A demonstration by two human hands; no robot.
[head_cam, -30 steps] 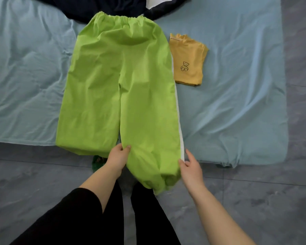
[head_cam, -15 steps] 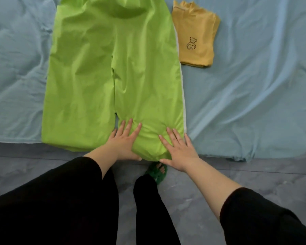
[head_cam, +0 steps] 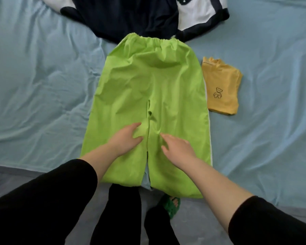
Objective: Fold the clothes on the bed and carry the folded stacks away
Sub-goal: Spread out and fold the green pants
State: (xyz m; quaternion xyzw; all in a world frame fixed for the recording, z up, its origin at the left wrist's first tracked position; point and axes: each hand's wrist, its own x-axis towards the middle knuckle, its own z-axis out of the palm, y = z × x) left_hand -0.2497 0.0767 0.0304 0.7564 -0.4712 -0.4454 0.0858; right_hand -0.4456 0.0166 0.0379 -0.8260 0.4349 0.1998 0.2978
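Lime green trousers lie spread flat on the light blue bed sheet, waistband at the far end and leg ends hanging over the near edge. My left hand rests flat on the left leg, fingers straight. My right hand lies flat on the right leg beside the split between the legs. A folded yellow shirt with a bear drawing sits to the right of the trousers. A dark navy and white garment lies unfolded at the far end.
The bed's near edge meets a grey tiled floor. My black-clad legs and a green slipper stand against it.
Both hands have slid up the trouser legs from the cuffs toward the crotch, smoothing the cloth. The view has tilted up, so the navy garment shows again.
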